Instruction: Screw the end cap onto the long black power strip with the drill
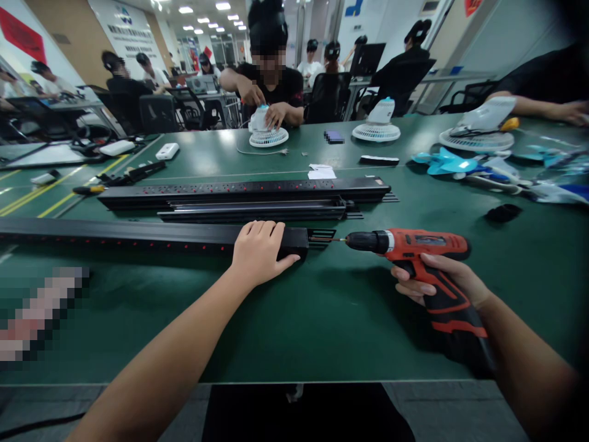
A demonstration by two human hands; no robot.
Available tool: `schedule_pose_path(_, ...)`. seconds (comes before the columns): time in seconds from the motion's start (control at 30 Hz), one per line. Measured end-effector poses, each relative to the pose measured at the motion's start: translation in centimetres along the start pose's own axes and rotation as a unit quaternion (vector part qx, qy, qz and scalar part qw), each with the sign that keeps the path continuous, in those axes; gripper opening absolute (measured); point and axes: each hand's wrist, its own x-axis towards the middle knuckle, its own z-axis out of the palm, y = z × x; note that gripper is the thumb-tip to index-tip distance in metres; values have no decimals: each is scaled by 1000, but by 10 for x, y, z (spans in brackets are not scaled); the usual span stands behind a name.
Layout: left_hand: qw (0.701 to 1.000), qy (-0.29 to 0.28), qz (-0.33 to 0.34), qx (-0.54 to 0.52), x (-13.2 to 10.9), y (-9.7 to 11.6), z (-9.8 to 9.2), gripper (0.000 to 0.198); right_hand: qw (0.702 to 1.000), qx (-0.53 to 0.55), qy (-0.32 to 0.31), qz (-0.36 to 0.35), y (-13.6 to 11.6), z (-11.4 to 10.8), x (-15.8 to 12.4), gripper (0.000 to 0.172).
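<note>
- Left edge, near side: a masked item [41,313] on the green table [340,344]; too blocked out to identify.
- Left to centre: long black bar [151,236], lying crosswise with red dots along its near side; probably set flat so the table bears its length.
- Behind it: yellow-handled tool [87,191] at left; then a red-dotted second bar [239,189] and glossy dark rails [257,210], roughly parallel, perhaps to leave the near strip free.
- Centre: left hand [258,248] clasping the long bar near its right end, fingers over the top, thumb along the near side; seemingly steadying it.
- Right of centre: slotted black piece [329,232] beyond that end; drill bit [340,240] pointing left at it, contact uncertain; red-and-black drill [427,244] held level, likely to line up with the bar's end; right hand [462,279] wrapped round its handle, forefinger by the trigger.
- Writing, left to right: wall sign [131,31] carries a logo and rows of characters, illegible; drill shows no readable brand.
</note>
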Motion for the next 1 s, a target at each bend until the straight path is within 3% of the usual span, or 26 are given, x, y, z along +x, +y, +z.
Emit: schedule_pose_path(1.0, 1000, -3, -1, -5, 0, 0, 0, 61, 1000, -23, 10, -15, -1, 6, -1, 23)
